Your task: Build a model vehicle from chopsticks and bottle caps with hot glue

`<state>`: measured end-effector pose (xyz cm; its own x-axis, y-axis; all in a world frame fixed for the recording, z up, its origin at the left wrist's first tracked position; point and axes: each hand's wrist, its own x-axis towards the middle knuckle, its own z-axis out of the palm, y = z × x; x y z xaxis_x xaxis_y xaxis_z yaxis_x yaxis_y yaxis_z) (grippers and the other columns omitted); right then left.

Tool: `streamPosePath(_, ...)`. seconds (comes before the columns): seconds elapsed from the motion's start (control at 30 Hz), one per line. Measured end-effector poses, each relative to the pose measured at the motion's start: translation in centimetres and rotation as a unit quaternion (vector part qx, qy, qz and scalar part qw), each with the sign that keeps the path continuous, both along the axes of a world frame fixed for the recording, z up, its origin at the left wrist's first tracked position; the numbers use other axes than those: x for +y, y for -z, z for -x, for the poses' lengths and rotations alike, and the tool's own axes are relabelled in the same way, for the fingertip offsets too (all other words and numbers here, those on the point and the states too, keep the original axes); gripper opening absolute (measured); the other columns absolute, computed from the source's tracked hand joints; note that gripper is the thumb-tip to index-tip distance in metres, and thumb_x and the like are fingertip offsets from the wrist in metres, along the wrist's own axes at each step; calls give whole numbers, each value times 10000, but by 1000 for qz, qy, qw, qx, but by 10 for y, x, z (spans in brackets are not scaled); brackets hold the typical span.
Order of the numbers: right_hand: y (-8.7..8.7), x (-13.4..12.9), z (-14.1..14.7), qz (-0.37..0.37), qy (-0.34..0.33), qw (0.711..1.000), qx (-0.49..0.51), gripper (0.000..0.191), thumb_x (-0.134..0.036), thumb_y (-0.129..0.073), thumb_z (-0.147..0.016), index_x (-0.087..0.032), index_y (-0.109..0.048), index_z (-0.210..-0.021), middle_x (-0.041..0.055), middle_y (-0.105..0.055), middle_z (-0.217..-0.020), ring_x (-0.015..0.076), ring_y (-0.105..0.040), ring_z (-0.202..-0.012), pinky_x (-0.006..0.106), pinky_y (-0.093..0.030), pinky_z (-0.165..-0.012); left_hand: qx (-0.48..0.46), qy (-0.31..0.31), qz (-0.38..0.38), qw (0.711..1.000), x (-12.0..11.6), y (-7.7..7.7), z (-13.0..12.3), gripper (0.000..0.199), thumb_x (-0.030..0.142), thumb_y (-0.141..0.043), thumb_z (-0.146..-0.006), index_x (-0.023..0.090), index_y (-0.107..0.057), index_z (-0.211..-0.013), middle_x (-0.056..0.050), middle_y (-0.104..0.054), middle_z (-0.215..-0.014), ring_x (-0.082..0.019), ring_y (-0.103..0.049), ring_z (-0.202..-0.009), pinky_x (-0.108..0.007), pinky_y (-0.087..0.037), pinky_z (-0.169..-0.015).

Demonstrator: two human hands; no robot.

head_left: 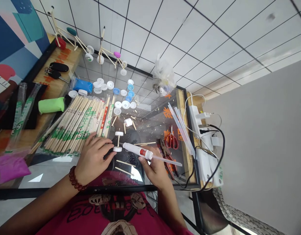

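My right hand [154, 166] is closed round a white glue gun [138, 150] with a clear glue stick [167, 160] coming out of its back. The gun's nozzle points left at a short stick [118, 141] joining two white bottle caps, the upper cap [119, 133] and the lower cap [117, 149]. My left hand [95, 158] has its thumb and index finger at the lower cap, pinching its left side. Above them lies another white cap piece [128, 122] with short sticks at its sides. Two loose sticks [124, 171] lie below.
Wrapped chopsticks [74, 125] cover the left of the glass table. White and blue caps [125, 104] lie at the back. Red-handled scissors [171, 141], pliers [166, 160], glue sticks [181, 127] and a power strip [196, 120] are at right. Stick models [111, 57] stand at the far edge.
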<state>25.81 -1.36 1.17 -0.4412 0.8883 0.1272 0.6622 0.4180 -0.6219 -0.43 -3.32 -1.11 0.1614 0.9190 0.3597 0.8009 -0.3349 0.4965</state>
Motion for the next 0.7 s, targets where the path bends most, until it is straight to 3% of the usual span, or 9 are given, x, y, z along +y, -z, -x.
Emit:
streamPosePath(0.5, -2, -1, -4, 8, -3, 1000, -8, 215, -325, -547, -1028, -248, -667, -1189, 81, -745, -1066, 267, -683, -970, 411, -488, -852, 6, 7, 2, 1000, 0, 0, 0, 107, 211, -642, -952, 211, -739, -908, -60, -773, -994, -242, -712, -968, -556, -425, -1124)
streamPosePath(0.7, 5, -5, -16, 25, 73, 994, 79, 215, -342, -593, -1008, -245, -685, -1177, 89, -732, -1104, 260, -674, -994, 424, -532, -874, 3, 4, 1, 1000, 0, 0, 0, 101, 215, -641, -953, 213, -735, -918, -60, -775, -1000, -239, -708, -964, -560, -423, -1125)
